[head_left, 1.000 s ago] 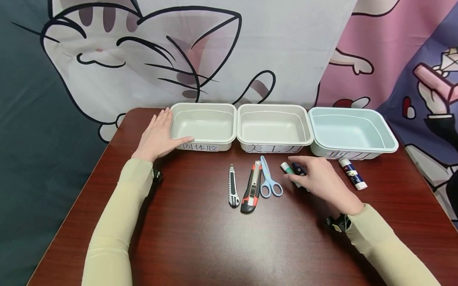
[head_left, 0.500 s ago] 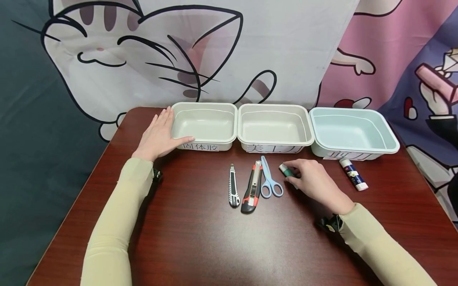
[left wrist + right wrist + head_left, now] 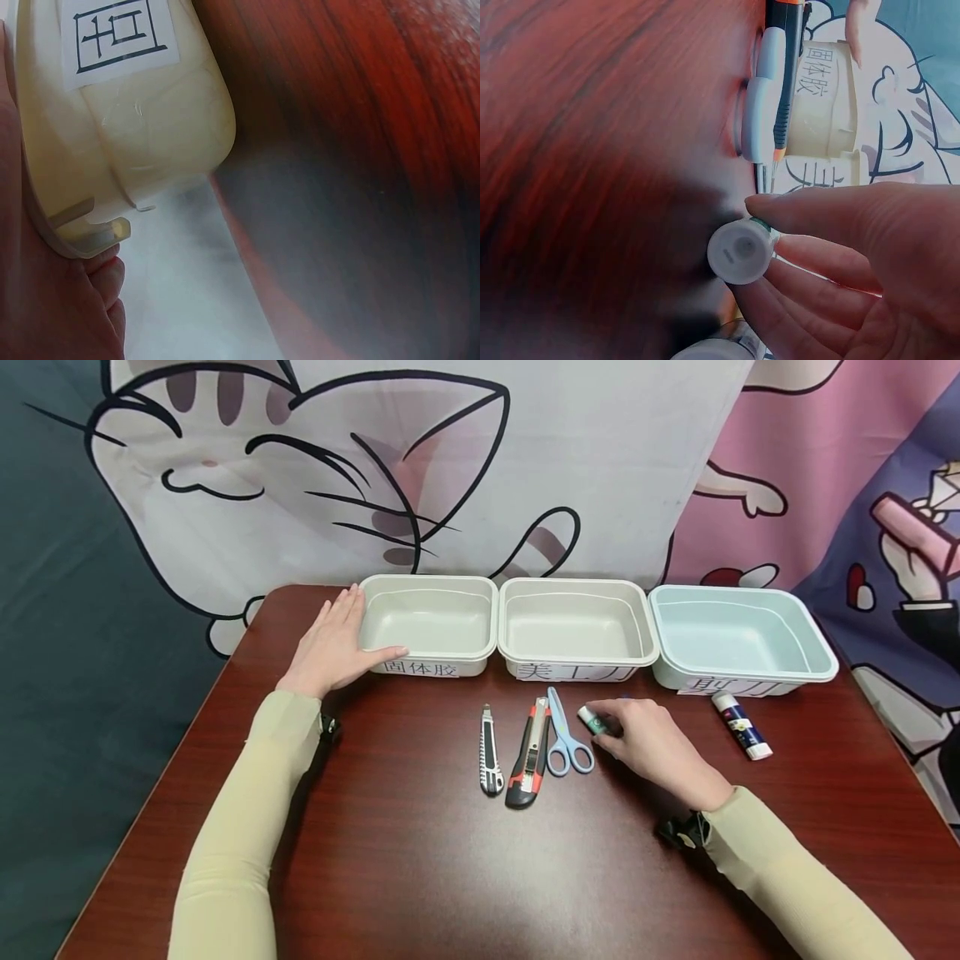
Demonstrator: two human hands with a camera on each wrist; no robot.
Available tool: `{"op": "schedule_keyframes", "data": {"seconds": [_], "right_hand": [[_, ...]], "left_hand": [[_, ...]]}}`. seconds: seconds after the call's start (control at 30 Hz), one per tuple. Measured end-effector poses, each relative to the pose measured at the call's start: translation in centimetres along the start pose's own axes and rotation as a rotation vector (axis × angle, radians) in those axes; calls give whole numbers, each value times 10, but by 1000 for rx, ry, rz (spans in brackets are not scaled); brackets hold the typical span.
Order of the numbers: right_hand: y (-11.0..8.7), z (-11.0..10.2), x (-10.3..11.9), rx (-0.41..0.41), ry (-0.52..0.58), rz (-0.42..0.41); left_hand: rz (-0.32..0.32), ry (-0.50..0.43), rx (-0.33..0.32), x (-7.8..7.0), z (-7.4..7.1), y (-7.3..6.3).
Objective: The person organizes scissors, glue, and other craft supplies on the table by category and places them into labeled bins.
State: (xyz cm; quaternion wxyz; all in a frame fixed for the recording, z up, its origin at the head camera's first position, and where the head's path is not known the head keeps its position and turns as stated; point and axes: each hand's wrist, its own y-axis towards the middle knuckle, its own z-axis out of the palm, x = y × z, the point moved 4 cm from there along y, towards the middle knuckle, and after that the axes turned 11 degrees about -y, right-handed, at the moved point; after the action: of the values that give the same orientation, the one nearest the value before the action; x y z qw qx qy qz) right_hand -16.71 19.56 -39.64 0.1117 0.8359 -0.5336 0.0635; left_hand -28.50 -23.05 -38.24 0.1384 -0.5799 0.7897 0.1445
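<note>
The right hand [image 3: 652, 739], parted over the glue sticks a second ago, now pinches the green one [image 3: 591, 720] between thumb and fingers and has shifted it slightly leftward, nearer the scissors [image 3: 563, 735] just left of its fingertips. So one stick seems secured, though I cannot tell whether it is clear of the table [image 3: 420, 827]. The left hand [image 3: 330, 643] has stayed put, fingers straight along the side of the box [image 3: 450, 654] beside it, thumb over the front rim.
</note>
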Motion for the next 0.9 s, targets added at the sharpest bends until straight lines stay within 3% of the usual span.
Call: {"op": "schedule_keyframes", "data": {"seconds": [0.27,0.53,0.9], "right_hand": [[3,-2,0,-7,21,1],[9,-29,9,-73,44,-12],[28,-70,20,-146,253,6]], "left_hand": [[-16,-18,-2,2,-1,0],[-19,2,3,2,-1,0],[-20,-14,0,3,-1,1]]}}
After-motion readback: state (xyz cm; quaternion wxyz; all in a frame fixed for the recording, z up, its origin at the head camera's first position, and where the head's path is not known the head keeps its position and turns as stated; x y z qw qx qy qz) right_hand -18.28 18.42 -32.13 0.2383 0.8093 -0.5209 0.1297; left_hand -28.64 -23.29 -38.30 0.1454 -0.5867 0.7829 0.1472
